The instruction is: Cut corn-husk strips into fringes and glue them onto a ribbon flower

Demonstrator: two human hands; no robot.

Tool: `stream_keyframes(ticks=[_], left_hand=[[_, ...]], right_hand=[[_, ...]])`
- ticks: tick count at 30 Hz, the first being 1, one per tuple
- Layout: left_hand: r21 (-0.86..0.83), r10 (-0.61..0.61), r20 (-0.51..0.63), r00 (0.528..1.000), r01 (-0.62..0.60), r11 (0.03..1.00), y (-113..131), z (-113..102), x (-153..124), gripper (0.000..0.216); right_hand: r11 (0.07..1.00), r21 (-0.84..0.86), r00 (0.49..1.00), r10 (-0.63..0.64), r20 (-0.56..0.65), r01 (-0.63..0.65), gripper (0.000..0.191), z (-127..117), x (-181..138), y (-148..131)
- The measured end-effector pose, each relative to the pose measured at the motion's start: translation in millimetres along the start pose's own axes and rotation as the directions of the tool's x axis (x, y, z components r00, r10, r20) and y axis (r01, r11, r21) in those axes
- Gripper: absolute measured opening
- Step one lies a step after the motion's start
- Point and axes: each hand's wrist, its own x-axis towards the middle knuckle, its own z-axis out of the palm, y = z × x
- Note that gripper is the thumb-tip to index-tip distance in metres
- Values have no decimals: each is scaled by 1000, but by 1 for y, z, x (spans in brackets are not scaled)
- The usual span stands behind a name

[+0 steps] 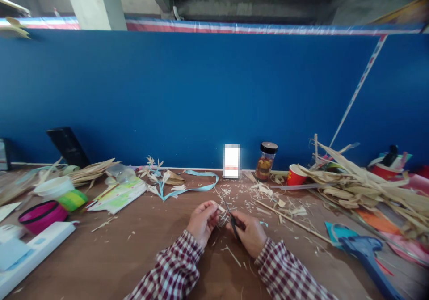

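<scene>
Near the middle of the brown table, my left hand [203,221] pinches a small pale strip of dried husk [221,208] between thumb and fingers. My right hand [250,233] is closed round a pair of dark scissors [233,221], whose blades point up and left toward the strip. I cannot tell whether the blades touch it. Many thin pale clippings [231,196] lie scattered under and beyond both hands. Behind them a blue ribbon [201,188] is curled beside pieces of husk.
A jar with a black lid [266,161] and a red paper cup [296,175] stand at the back. Dried husks [355,183] and a blue glue gun [365,251] lie right. Left are a magenta pouch [43,217] and a white power strip [40,255]. A blue partition [187,94] rises behind.
</scene>
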Motion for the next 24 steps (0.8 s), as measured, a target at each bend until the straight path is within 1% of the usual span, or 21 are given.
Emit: stream_keyframes(ticks=[4, 8, 11, 13, 16, 19, 21, 24], left_hand=[[-17, 9, -21, 1000, -10, 1000, -1, 1, -1, 18], [-1, 2, -23, 1000, -2, 1000, -3, 1, -2, 13], [99, 0, -2, 1000, 0, 995, -7, 1, -2, 16], [207, 29, 28, 999, -35, 978, -9, 1, -2, 20], [375, 87, 116, 989, -125, 918, -13, 0, 0, 29], [503, 144, 203, 969, -229, 833, -15, -2, 1, 20], [552, 189, 235, 954, -290, 782, -13, -3, 1, 17], [603, 229, 246, 942, -333, 725, -10, -4, 0, 14]], right_hand=[[1000, -29, 1000, -7, -13, 7, 25, 0, 0, -1], [1000, -11, 1000, -19, -8, 19, 26, 0, 0, -2], [1000, 10, 1000, -20, -6, 20, 26, 0, -1, -4], [1000, 4, 1000, -25, -5, 25, 26, 0, -1, -5], [999, 13, 999, -32, -4, 32, 26, 0, -1, -5], [998, 60, 999, -27, -21, 29, 28, 0, -1, -4], [997, 78, 999, -26, -26, 28, 29, 0, -1, -3], [998, 65, 1000, -22, -13, 23, 29, 0, -1, -3]])
